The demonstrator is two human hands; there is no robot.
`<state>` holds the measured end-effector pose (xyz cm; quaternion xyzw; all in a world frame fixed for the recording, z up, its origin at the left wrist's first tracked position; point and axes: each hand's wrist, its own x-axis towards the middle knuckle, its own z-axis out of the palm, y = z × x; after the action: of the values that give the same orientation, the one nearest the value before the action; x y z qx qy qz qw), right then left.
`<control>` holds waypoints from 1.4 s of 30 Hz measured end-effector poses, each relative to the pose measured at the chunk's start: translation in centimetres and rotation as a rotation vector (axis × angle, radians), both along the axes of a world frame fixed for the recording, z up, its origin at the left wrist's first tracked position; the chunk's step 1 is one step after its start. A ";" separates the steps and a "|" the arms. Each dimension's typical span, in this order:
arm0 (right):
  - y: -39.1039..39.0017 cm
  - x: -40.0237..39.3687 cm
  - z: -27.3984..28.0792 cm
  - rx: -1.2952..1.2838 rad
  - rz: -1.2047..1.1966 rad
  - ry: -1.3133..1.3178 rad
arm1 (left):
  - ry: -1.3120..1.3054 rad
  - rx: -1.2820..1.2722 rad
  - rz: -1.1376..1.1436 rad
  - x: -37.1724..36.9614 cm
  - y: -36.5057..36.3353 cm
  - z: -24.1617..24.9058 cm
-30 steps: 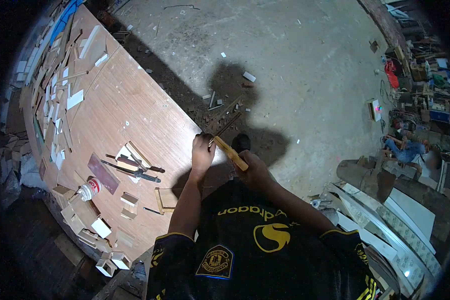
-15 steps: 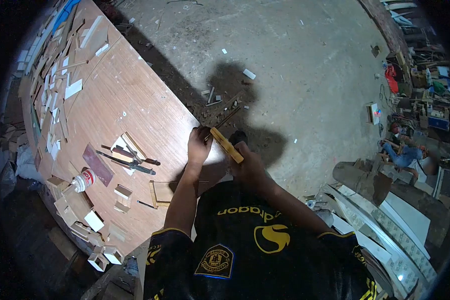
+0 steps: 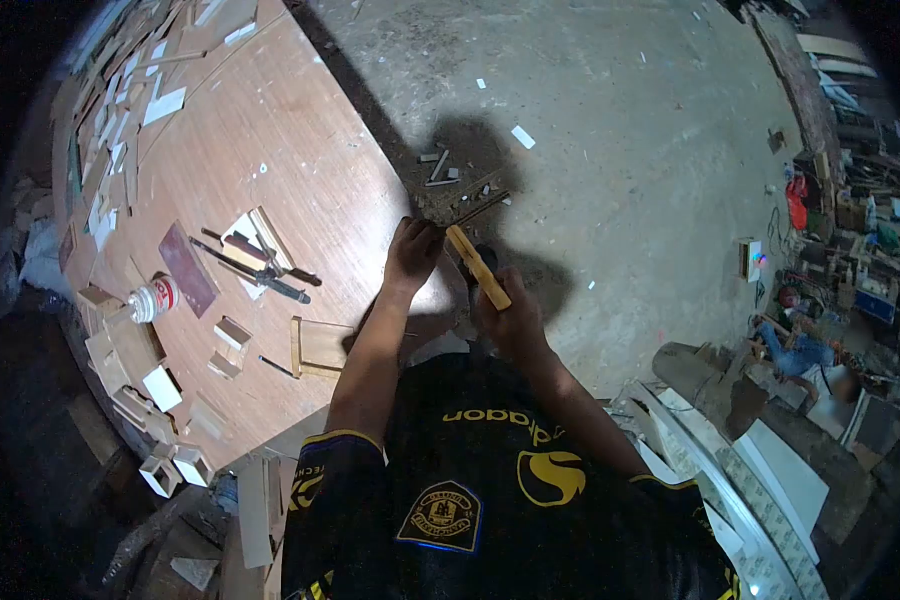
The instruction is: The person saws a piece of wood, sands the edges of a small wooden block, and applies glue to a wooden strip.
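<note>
The right hand (image 3: 510, 315) is closed around the lower end of a short yellowish wooden strip (image 3: 478, 267), held tilted in the air off the near edge of the worktop (image 3: 270, 150); the left hand (image 3: 413, 250) is closed at the strip's upper end, fingers pinched on a thin dark tool (image 3: 478, 208) whose tip projects up and to the right; whether that tool is a blade or a file cannot be told. The step in hand appears to be trimming or dressing the strip's upper end by hand; the next move likely calls for a firm hold by the right hand and a controlled stroke directed away from the body. On the worktop lie a glue bottle (image 3: 152, 298), a dark long-handled tool (image 3: 255, 277), a small open wooden frame (image 3: 318, 347) and scattered wood offcuts (image 3: 120, 170); chips litter the concrete floor (image 3: 610, 130).
</note>
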<state>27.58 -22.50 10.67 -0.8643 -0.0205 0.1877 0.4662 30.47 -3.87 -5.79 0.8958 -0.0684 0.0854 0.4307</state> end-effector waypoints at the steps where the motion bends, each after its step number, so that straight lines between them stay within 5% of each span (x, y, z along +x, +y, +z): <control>1: -0.1 -0.2 -0.3 0.000 0.012 0.003 | 0.004 -0.088 0.020 0.0 -0.1 0.2; 16: -0.7 -1.3 -1.9 0.009 -0.001 -0.118 | -0.183 0.150 0.012 0.6 -0.3 -0.2; 19: -0.8 -1.5 -2.1 0.032 -0.003 -0.091 | -0.154 -0.001 -0.026 0.8 -0.1 0.3; 37: -0.8 -2.0 -2.1 -0.005 0.020 -0.211 | -0.136 0.123 -0.002 0.1 0.1 -1.1; 42: -2.2 -3.8 -1.2 0.002 -0.028 -0.067 | -0.112 0.113 -0.007 0.1 0.0 -1.1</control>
<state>23.76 -24.75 9.50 -0.8697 -0.0244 0.1520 0.4689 30.57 -3.89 -6.91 0.9124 -0.1002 0.1300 0.3750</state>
